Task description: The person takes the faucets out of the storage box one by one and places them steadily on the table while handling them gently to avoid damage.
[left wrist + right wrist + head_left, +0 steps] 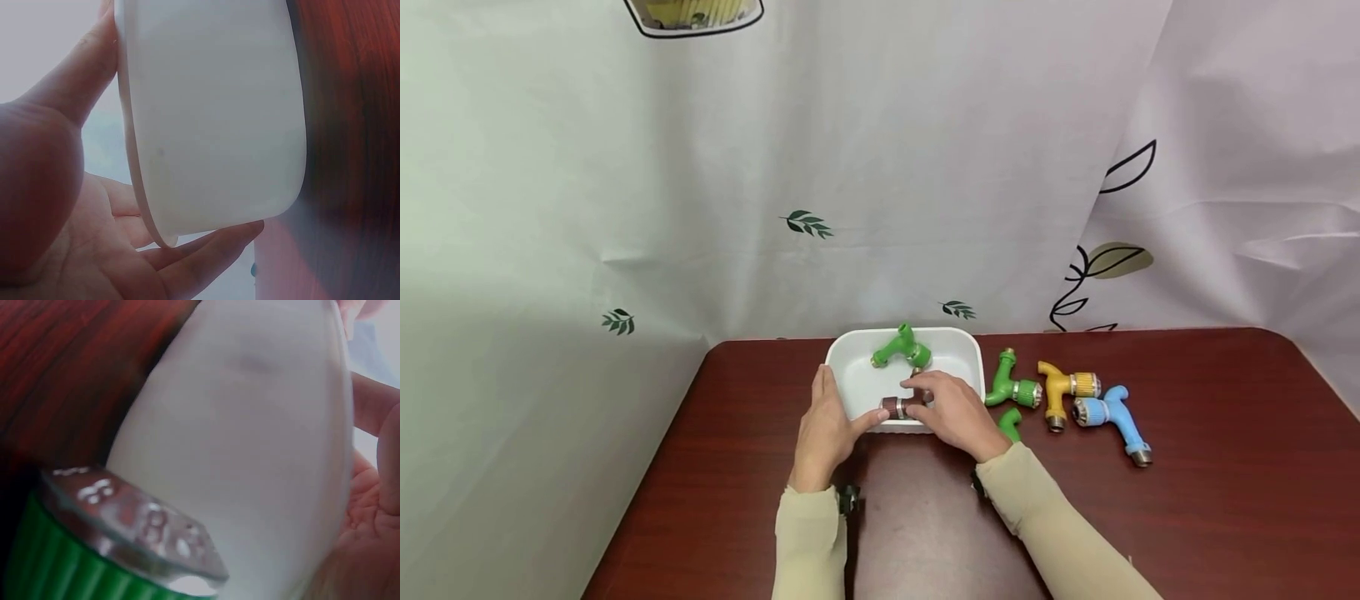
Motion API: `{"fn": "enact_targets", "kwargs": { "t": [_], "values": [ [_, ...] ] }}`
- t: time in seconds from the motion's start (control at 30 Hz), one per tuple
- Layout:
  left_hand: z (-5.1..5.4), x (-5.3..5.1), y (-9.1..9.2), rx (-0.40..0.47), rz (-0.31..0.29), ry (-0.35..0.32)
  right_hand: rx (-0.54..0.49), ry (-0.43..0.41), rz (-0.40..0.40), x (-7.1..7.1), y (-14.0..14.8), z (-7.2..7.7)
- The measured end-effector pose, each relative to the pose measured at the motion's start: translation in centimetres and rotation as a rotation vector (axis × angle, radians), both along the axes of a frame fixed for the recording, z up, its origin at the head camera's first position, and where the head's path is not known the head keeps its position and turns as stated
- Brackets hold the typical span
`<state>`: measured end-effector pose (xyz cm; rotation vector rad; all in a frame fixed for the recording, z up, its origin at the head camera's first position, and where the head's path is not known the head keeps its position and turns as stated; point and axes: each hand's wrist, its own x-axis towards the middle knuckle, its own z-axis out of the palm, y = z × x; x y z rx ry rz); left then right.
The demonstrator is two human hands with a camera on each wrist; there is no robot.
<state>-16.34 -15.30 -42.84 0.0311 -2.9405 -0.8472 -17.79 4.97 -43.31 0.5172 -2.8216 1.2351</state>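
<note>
a pale printed sheet [880, 125] hangs behind and to the side, dotted with leaf motifs. in front of it spreads the dark red-brown table [1225, 517], its wood grain running glossy in the middle. two cream sleeves [1037, 508] reach in from the near side. at the far edge of the table sits a white tray [867, 387], rounded at the corners.

the right hand [951, 412] reaches over the tray's near right part, its grip curled round a brown tap. the left hand [823, 425] lies at the near left corner, its grip loose, fingers extended along the outer wall and thumb across the near rim by the brown tap's handle.

right of the tray, a blue tap [1116, 412] lies farthest out, its handle just beside a yellow tap [1057, 387]. nearer the tray are a green tap [1009, 387] and another green one [1010, 421], partly hidden by the right arm. a further green tap [902, 344] rests inside, toward the back. the brown tap [891, 407], partly covered by fingers, is at the tray's near side.
</note>
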Motion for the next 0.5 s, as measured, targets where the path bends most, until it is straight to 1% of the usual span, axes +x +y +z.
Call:
{"fn": "enact_targets", "kwargs": {
  "t": [0.2, 0.37, 0.5],
  "values": [
    [0.14, 0.02, -0.01, 0.005, 0.002, -0.012, 0.113, -0.006, -0.004, -0.42, -0.38, -0.08],
    [0.22, -0.05, 0.04, -0.005, 0.004, -0.011, 0.114, -0.011, 0.016, -0.67, -0.41, -0.06],
    [0.22, -0.04, -0.06, -0.011, 0.003, -0.01, 0.095, -0.036, 0.039, -0.91, -0.41, -0.03]
  ]
}}
